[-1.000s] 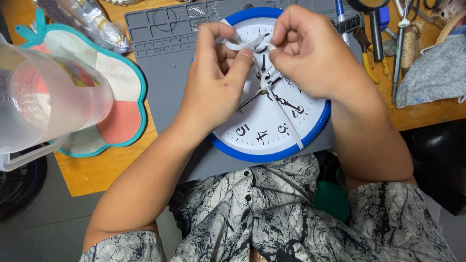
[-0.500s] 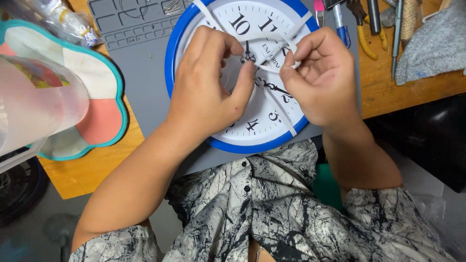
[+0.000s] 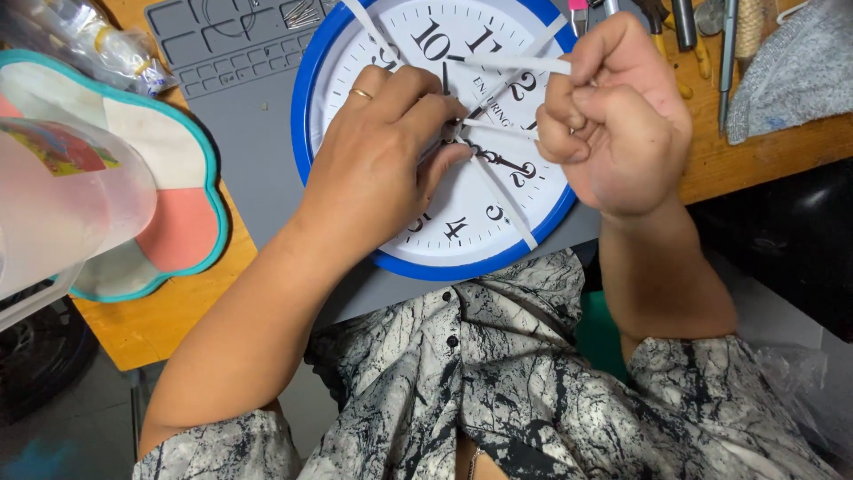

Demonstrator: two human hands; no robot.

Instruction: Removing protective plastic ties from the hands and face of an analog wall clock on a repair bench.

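The wall clock [image 3: 444, 133], round with a blue rim and white face, lies face up on a grey work mat [image 3: 240, 98] at the near edge of the wooden table [image 3: 151, 329]. White strips [image 3: 520, 64] cross its face. The left hand [image 3: 382, 169] rests on the dial, fingertips pinched at the centre where the black clock hands [image 3: 493, 160] meet. The right hand [image 3: 613, 116] is curled closed, gripping a strip's end over the clock's right side. A flower-shaped teal-edged tray [image 3: 178, 204] sits toward the table's left edge, a translucent plastic jug [image 3: 62, 204] over it; hand tools [image 3: 693, 27] line the far right.
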